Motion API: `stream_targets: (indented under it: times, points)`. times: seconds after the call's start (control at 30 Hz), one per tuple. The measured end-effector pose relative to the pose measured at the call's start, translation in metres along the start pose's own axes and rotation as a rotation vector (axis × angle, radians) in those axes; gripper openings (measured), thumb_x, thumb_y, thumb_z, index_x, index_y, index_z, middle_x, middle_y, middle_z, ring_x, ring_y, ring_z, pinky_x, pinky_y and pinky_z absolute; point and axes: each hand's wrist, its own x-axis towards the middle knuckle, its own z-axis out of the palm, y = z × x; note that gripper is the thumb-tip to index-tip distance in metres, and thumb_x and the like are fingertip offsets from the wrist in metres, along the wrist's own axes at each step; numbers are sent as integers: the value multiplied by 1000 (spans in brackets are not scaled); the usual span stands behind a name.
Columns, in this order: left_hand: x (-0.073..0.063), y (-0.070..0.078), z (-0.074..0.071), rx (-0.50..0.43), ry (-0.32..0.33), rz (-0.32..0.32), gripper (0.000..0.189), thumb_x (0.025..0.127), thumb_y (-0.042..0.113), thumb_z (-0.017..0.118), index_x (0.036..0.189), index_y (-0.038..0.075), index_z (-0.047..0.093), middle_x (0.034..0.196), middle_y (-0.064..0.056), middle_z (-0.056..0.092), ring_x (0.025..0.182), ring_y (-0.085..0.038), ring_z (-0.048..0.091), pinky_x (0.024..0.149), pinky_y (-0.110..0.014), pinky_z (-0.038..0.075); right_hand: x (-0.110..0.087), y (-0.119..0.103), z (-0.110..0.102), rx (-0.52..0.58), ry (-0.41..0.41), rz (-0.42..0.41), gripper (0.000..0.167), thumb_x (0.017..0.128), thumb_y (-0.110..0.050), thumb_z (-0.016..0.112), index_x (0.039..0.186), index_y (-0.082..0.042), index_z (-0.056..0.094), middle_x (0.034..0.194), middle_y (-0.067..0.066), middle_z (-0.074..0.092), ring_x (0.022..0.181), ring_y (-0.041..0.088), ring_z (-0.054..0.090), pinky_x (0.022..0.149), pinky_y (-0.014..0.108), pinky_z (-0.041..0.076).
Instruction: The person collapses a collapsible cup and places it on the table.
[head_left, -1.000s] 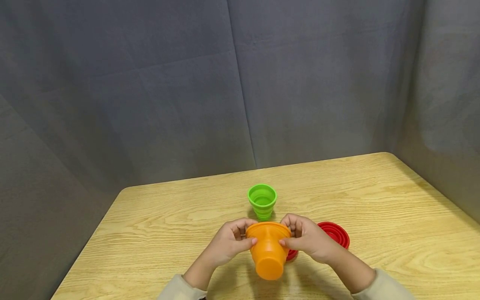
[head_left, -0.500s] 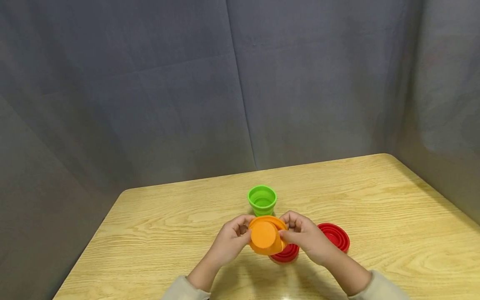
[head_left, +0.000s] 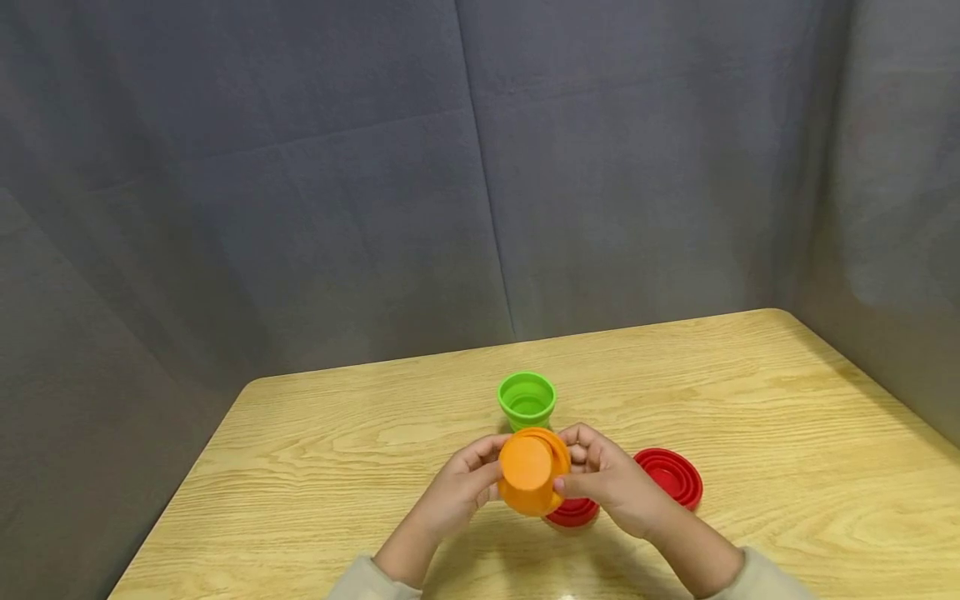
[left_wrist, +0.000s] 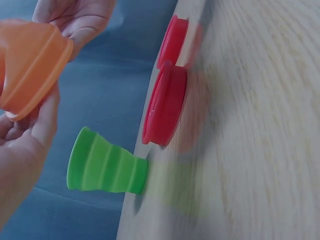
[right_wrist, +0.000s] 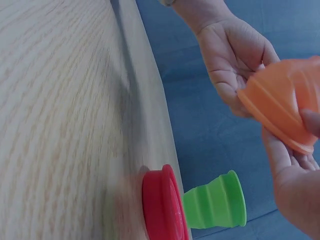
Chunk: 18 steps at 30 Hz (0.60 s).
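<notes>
An orange collapsible cup (head_left: 527, 465) is held up above the table in both hands, its round base turned towards the head camera. My left hand (head_left: 463, 490) grips its left side, thumb on the wall and fingers behind the rim. On the other side my right hand (head_left: 618, 486) pinches the rim and wall, the thumb pressing near the base. In the left wrist view the orange wall (left_wrist: 37, 60) looks bent and partly folded. A green collapsible cup (head_left: 527, 398) stands upright and expanded just beyond the hands.
Two red collapsed cups lie on the wooden table (head_left: 360, 467): one red cup (head_left: 576, 513) partly hidden under the orange cup, the other red cup (head_left: 669, 477) beyond my right wrist. A grey curtain (head_left: 360, 208) hangs behind the table.
The orange cup's base has been pushed in towards its rim, so the cup looks shorter. It has tilted to face the camera more. The green and red cups stay in place.
</notes>
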Motion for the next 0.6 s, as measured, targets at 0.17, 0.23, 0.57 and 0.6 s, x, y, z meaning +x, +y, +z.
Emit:
stream_targets:
  times: [0.17,0.23,0.57,0.6]
  points:
    - [-1,-1,0,-65,-51,20,48,85,-1,46,128,-9,28,113,-8,49,97,-16,51,78,-27,45,0,-2,3,-43,93,37,29,81,2,53,106,4,37,101,6,57,89,19,57,75,30,47]
    - [-1,-2,0,-36,-31,21,48,83,-3,46,128,-8,29,113,-11,50,96,-16,52,77,-27,45,1,-3,5,-62,126,53,31,81,3,53,106,7,35,100,7,57,88,19,58,74,30,48]
    - [-1,-1,2,76,100,38,44,77,-11,43,121,-10,38,106,-16,53,87,-16,56,73,-28,48,5,-6,15,-160,263,90,33,75,11,46,105,15,32,93,12,56,79,15,58,65,28,50]
    - [-1,-1,2,77,107,39,44,77,-12,42,121,-10,38,105,-16,53,86,-16,56,72,-28,48,6,-7,16,-162,270,90,33,74,12,45,104,15,32,92,12,56,78,15,58,65,28,50]
